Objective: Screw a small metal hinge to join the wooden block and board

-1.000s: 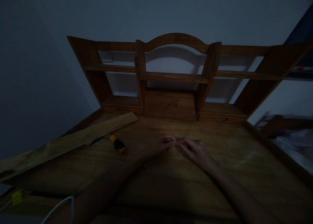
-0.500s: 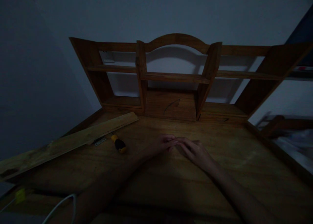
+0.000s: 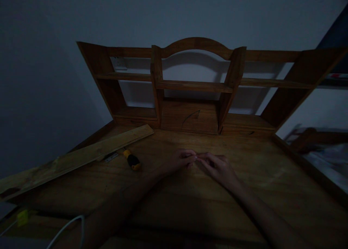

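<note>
Both hands meet fingertip to fingertip on the wooden desk (image 3: 258,176): left hand (image 3: 178,162) and right hand (image 3: 219,168), fingers curled; any pinched item is too dark to tell. A yellow-handled tool (image 3: 131,159) lies left.

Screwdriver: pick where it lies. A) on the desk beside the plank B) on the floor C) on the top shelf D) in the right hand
A: the screwdriver lies on the desk, its tip by the plank, apart from both hands.
</note>
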The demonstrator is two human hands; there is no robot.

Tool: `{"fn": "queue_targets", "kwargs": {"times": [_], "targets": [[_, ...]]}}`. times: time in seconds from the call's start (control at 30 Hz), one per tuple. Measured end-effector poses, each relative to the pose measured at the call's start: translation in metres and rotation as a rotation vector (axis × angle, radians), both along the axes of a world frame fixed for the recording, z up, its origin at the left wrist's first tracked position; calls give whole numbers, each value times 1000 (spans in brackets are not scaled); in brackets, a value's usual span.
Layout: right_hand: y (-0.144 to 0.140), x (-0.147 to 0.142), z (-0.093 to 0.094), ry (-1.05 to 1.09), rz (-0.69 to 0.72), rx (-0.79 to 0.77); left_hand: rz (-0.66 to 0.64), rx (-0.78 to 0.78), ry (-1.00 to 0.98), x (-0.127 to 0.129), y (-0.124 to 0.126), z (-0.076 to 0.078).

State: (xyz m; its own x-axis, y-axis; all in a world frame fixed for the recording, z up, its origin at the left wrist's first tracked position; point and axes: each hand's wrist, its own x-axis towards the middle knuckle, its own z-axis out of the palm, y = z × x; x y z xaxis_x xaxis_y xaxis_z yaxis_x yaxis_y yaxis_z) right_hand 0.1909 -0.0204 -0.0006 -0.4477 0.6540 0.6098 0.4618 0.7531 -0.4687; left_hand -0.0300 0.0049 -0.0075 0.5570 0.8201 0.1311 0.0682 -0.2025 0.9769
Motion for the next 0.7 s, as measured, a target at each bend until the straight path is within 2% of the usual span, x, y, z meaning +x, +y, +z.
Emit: {"fn": "queue_targets", "kwargs": {"times": [0.7], "targets": [[-2, -2, 2, -23, -40, 112, -5, -1, 15, 0, -1, 2]]}}
